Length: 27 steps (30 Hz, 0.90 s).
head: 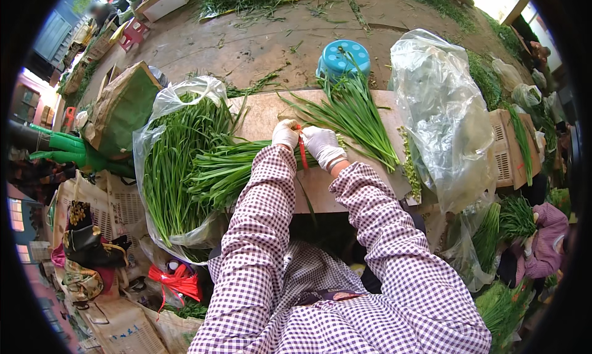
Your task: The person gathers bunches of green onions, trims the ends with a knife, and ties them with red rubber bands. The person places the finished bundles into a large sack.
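A bunch of long green leafy stalks, perhaps garlic chives (231, 169), lies across the low board (263, 118), its leaves towards the left. Around its right part runs a red tie (303, 153). My left hand (286, 134), in a white glove, pinches the tie above the bunch. Close beside it, my right hand (322, 146), also gloved, has its fingers closed at the tie; what exactly it grips is partly hidden. A loose pile of the same stalks (360, 118) rests on the board to the right, its leaf tips near a blue stool.
An open plastic bag full of stalks (180, 169) stands left of the board, a large clear bag (444, 118) right of it. The blue stool (344, 58) is beyond. Red ties (175, 280) lie lower left. Another person (545, 243) holds greens at far right.
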Tool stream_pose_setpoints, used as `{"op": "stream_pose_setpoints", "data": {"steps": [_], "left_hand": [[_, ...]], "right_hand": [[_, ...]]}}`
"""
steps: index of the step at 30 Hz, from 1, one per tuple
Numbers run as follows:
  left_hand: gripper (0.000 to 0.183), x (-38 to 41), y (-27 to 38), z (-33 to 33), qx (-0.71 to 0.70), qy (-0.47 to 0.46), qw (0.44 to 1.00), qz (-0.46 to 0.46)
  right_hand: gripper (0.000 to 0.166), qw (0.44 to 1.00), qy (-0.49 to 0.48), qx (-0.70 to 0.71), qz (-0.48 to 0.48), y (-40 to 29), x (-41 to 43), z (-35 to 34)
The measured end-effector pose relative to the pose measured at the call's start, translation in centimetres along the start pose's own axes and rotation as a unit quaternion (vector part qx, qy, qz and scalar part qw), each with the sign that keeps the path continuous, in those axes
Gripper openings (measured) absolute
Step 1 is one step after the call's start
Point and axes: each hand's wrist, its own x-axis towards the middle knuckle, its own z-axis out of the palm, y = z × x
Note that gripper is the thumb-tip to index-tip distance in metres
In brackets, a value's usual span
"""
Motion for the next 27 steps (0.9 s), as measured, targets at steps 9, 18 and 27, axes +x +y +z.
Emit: {"op": "stream_pose_setpoints", "data": {"steps": [9, 18, 27], "left_hand": [[0.023, 0.4, 1.5, -1.2, 0.095, -0.115, 0.989, 0.01], [0.016, -5.8, 4.7, -3.3, 0.102, -0.097, 0.989, 0.036], [0.006, -8.1, 2.5, -1.7, -0.015, 0.01, 1.0, 0.004]], "right_hand": [[0.018, 0.968, 0.21, 0.041, -0.129, 1.8, -1.5, 2.2], [0.005, 0.957, 0.179, -0.06, -0.222, -1.9, -6.0, -1.3], [0.003, 0.935, 0.207, -0.112, -0.267, -3.1, -7.3, -0.8]]}}
